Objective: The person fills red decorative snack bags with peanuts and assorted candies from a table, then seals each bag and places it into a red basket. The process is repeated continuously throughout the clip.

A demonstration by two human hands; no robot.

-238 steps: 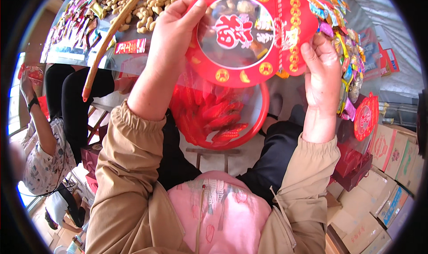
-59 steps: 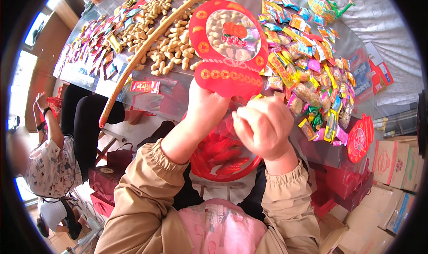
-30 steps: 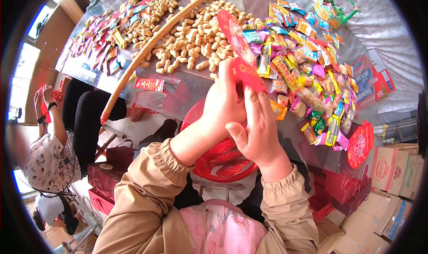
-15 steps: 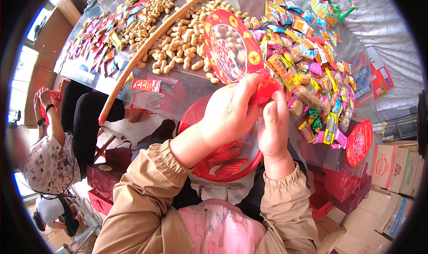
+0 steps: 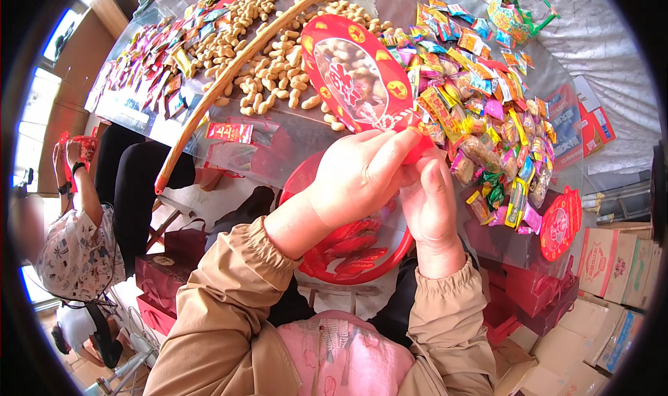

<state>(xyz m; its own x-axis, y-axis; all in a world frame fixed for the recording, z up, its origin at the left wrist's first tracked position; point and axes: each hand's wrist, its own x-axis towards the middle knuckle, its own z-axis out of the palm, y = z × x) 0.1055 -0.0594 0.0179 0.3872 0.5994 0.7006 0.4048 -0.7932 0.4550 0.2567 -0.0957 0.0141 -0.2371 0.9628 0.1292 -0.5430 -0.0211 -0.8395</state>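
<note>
Both of my hands grip the gathered neck of a red gift bag (image 5: pixel 396 89) with gold coin prints and a clear oval window. The bag's body tilts away from me over the table, and nut-like shapes show through the window; whether they are inside or behind it I cannot tell. My left hand (image 5: pixel 362 173) pinches the neck from the left, my right hand (image 5: pixel 433 200) from below and the right. Exactly what the fingertips do is partly hidden. Beneath my hands is a red basin (image 5: pixel 296 182) holding several flat red bags (image 5: pixel 355 246).
A long wooden stick (image 5: pixel 233 66) crosses the clear-covered table, beside heaped peanuts (image 5: pixel 285 69). Wrapped sweets lie left (image 5: pixel 149 69) and right (image 5: pixel 487 118). Another red bag (image 5: pixel 561 223) lies at the right edge; a green-handled basket (image 5: pixel 511 20) stands behind. At left sits another person (image 5: pixel 80 250).
The bag's body has swung slightly left and turned its window more toward me. Its neck has sunk deeper between my fingers, and my right hand has shifted slightly right.
</note>
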